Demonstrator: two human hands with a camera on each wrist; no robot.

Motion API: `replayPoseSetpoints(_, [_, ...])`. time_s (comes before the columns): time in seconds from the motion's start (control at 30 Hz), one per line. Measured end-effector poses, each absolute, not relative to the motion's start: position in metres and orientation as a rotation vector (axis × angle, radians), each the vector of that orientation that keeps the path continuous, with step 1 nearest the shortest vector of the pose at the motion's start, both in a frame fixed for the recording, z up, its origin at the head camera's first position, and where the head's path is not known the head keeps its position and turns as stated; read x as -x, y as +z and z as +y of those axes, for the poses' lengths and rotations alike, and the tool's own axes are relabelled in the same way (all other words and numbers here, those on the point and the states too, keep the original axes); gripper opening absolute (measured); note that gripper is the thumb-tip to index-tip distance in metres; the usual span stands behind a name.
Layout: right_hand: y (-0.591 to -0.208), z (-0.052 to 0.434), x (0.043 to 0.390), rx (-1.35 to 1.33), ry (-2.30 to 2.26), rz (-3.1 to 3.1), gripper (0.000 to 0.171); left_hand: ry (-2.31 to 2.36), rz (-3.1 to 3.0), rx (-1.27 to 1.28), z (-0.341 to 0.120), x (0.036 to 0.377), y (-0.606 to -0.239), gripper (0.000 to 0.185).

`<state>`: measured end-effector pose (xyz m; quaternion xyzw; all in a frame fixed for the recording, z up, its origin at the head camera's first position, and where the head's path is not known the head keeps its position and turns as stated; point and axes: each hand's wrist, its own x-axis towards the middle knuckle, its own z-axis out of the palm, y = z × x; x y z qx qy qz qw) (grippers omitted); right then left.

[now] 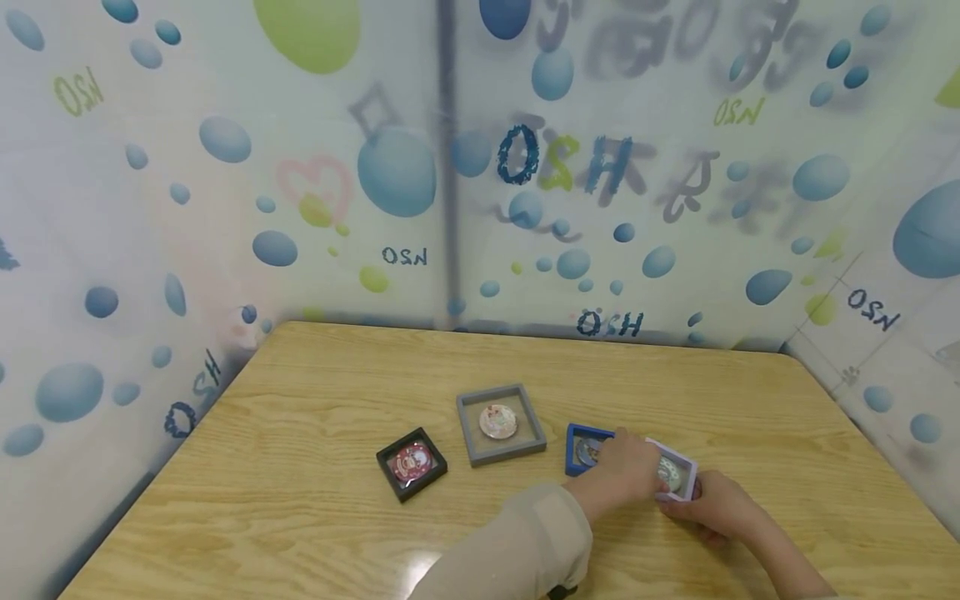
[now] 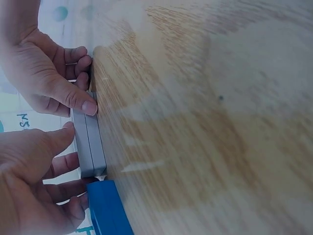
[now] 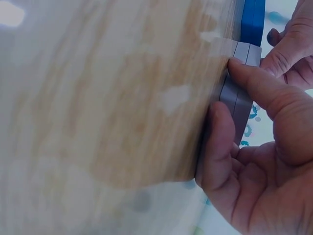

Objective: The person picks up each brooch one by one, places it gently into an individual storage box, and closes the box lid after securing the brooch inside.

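the pale frame [image 1: 678,475] is pinched at its edges by the left hand [image 1: 626,467] and the right hand [image 1: 712,504], lying on the table [image 1: 300,500] just beside the blue frame [image 1: 581,446]. by judgement, both halves should be kept squared and pressure kept even, so the neighbouring frame is not nudged.

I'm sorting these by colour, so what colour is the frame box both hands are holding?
Pale lilac frame box, clearest in the head view; the wrist views show it greyish.
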<state>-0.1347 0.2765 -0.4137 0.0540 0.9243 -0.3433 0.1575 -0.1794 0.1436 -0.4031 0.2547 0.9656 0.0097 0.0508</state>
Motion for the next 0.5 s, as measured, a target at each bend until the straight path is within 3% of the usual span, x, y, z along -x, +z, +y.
replayPoseSetpoints(0.3, [-0.407, 0.274, 0.135, -0.05, -0.691, 2.862, 0.036, -0.007, 2.986, -0.845, 0.142, 0.18, -0.402, 0.025])
replayPoseSetpoints(0.5, [-0.378, 0.251, 0.141, -0.017, -0.361, 2.936, 0.041, 0.19, 3.008, -0.933, 0.113, 0.195, -0.386, 0.023])
